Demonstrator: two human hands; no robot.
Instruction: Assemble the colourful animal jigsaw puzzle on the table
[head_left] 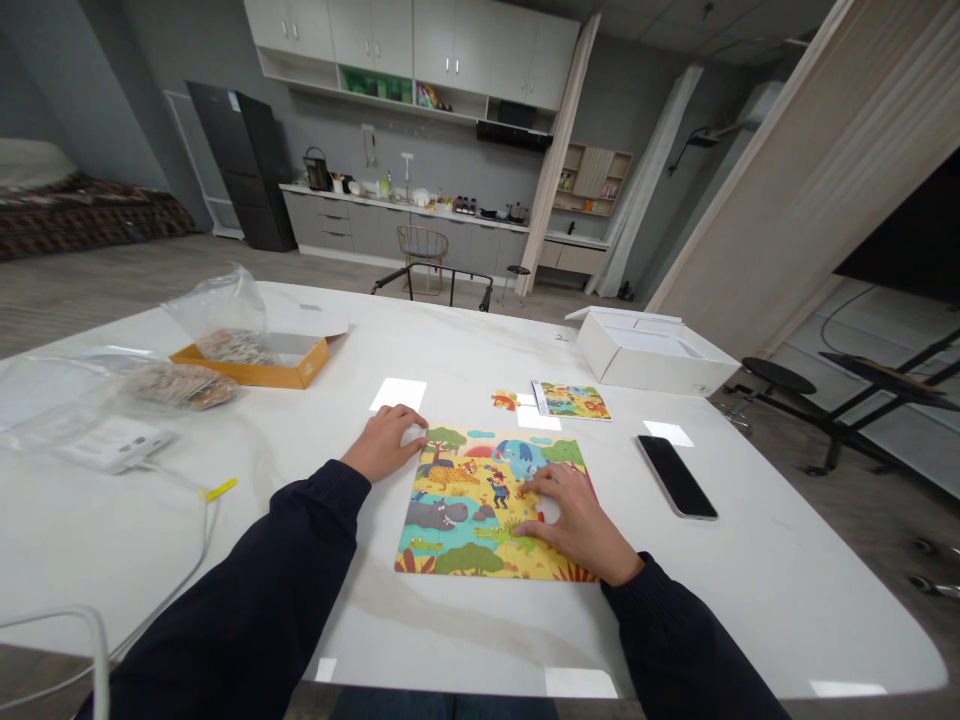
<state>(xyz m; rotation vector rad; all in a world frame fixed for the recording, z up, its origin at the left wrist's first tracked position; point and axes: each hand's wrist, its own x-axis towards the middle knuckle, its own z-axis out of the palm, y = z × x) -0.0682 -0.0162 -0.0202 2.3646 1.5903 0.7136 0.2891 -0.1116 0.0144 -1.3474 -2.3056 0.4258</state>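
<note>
1. Animal jigsaw puzzle (487,515) lies flat on the white surface (450,645), between the two hands, square in front of the person
2. Left hand (384,442): at the far left corner, thumb at the edge, fingers loose, nothing gripped that I can see; looks like it steadies the sheet
3. Right hand (574,515): over the right part, thumb and fingertips spread around a white gap; reads as a placing or pressing pose, can't tell if a piece sits under the fingers
4. Hands well apart from each other
5. Loose jigsaw pieces (504,400) just past the far edge, count unclear, beside the picture card (575,400); card is face up, probably for reference
6. Edges: bare strip between puzzle and near surface edge, so forearms have room; far side is tighter because of card and pieces
7. Right: smartphone (677,477) apart from the right hand, white box (652,352) beyond
8. Left: bare stretch, then white cable (202,535), bagged pieces (180,385) and orange box (304,370), all apart from the left hand
</note>
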